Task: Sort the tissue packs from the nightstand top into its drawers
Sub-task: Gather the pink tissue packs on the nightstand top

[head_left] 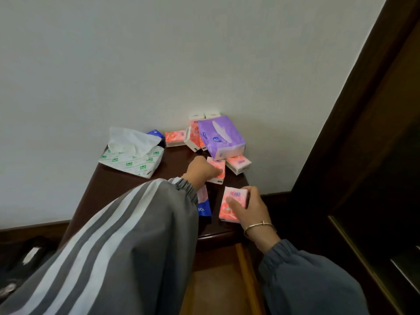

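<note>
Pink front-edge pack (229, 212) clamped by right fingers (249, 192); left fingers (213, 172) clamp pink centre pack (218, 165)

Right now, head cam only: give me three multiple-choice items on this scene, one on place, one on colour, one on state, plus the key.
1. Where on the nightstand is the purple pack?
A) front edge
B) far right, by the wall
C) under the left sleeve

2. What colour is the pack in the right hand?
A) green
B) blue
C) pink

3. The green-printed pack is:
A) sealed
B) open, a tissue sticking out
C) standing on end

Key: 1 B, it lies at the back right corner. 2 C, the fingers curl round a pink pack. 3 B, white tissue rises from its top.
</note>
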